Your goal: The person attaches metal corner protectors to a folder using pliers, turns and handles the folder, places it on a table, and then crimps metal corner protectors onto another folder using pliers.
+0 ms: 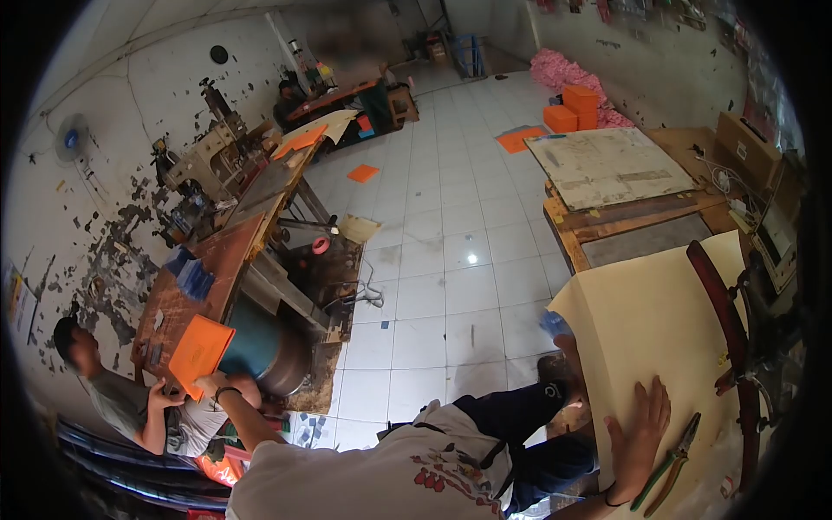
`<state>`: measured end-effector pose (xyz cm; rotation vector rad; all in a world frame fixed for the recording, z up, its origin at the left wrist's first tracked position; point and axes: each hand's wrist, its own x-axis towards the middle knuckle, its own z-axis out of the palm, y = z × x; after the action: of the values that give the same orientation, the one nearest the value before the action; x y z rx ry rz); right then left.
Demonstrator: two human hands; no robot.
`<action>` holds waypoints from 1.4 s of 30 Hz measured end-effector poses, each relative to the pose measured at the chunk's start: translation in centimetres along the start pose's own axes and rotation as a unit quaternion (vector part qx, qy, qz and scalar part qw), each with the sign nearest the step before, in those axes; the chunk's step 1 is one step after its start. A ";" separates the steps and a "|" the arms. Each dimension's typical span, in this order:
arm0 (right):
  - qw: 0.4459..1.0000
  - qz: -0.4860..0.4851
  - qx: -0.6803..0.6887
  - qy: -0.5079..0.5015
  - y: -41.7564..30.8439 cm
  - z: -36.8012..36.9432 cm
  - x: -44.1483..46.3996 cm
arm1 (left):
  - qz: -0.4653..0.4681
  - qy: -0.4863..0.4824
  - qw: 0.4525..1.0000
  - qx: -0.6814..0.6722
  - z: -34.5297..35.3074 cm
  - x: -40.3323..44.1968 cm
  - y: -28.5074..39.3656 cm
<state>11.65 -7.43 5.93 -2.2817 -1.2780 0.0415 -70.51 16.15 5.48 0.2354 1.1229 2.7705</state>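
My left hand (pixel 208 386) reaches out to the left, its fingers closed on the lower edge of a flat orange piece (pixel 201 348), perhaps a folder or pouch. A seated co-worker's hand (pixel 163 400) is close to the same piece; whether it grips it too I cannot tell. On my right side, my right hand (pixel 640 433) rests with fingers spread on a large cream sheet (pixel 667 303). Beside that hand lie pliers (pixel 672 468) with green and brown handles. A dark red curved bar (pixel 724 303) crosses the sheet's right part.
The co-worker (pixel 121 407) sits at a worn brown table (pixel 230 251) with blue pieces (pixel 192 279). Beyond it stand a sewing machine (pixel 208 160) and another seated person (pixel 286 100). Orange boxes (pixel 579 104) and a pink heap (pixel 563 69) lie behind the right-hand table (pixel 563 234).
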 end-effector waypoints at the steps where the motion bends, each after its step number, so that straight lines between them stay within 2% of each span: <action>1: 1.000 -0.004 0.001 0.001 -0.1 -0.1 0.0 | -0.001 0.000 1.000 0.003 0.1 0.1 -0.2; 12: 1.000 0.000 -0.008 0.005 0.0 -0.2 0.1 | -0.090 -0.011 0.995 0.047 2.0 0.6 -9.8; 16: 1.000 0.002 -0.004 0.004 -0.5 -0.6 0.2 | -0.184 -0.029 0.977 0.107 1.5 -1.0 -18.7; 18: 1.000 -0.001 -0.003 0.011 -0.7 -0.7 0.2 | -0.267 -0.058 0.947 0.169 0.5 -3.7 -24.6; 20: 0.999 -0.012 -0.003 0.034 -0.5 -0.3 0.3 | -0.381 -0.119 0.881 0.253 -1.9 -7.7 -32.3; 22: 0.998 -0.025 -0.002 0.058 -0.7 -0.2 0.7 | -0.500 -0.218 0.772 0.324 -4.4 -14.9 -38.9; 23: 0.997 -0.030 -0.004 0.069 -0.9 -0.2 0.9 | -0.564 -0.302 0.687 0.344 -6.0 -19.8 -42.0; 25: 0.990 -0.048 0.109 0.077 -3.9 0.4 1.3 | -0.638 -0.515 0.480 0.311 -9.1 -32.6 -46.2; 26: 0.981 -0.057 0.167 0.080 -6.2 1.0 1.7 | -0.581 -0.656 0.403 0.264 -10.1 -40.2 -45.0; 27: 0.971 -0.125 0.199 0.038 -8.6 1.8 2.0 | -0.469 -0.804 0.300 0.207 -9.4 -47.1 -39.9; 28: 0.954 -0.192 0.232 -0.005 -11.0 2.9 2.2 | -0.254 -0.927 0.243 0.129 -10.5 -54.3 -38.6; 29: 0.929 -0.243 0.270 -0.066 -13.1 4.7 2.5 | -0.020 -0.972 0.231 0.035 -11.7 -61.5 -37.4; 30: 0.897 -0.294 0.306 -0.126 -14.7 7.1 2.9 | 0.102 -0.973 0.202 0.044 -12.3 -65.7 -35.2; 32: 0.844 -0.345 0.359 -0.201 -16.6 13.6 3.4 | 0.158 -0.969 0.132 0.140 -12.4 -69.6 -31.4; 33: 0.800 -0.358 0.373 -0.305 -16.6 18.2 3.5 | 0.165 -0.964 0.108 0.176 -12.1 -70.6 -29.8; 35: 0.673 -0.331 0.481 -0.454 -18.0 18.6 4.2 | 0.170 -0.959 0.091 0.209 -11.7 -71.1 -28.2; 42: 0.634 -0.461 0.468 -0.409 -21.7 14.6 5.7 | 0.176 -0.950 0.064 0.248 -10.5 -72.2 -26.0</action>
<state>-6.21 12.44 4.38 -0.4828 -2.0142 1.1656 -0.11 13.85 -26.72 2.7287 0.4838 -0.2692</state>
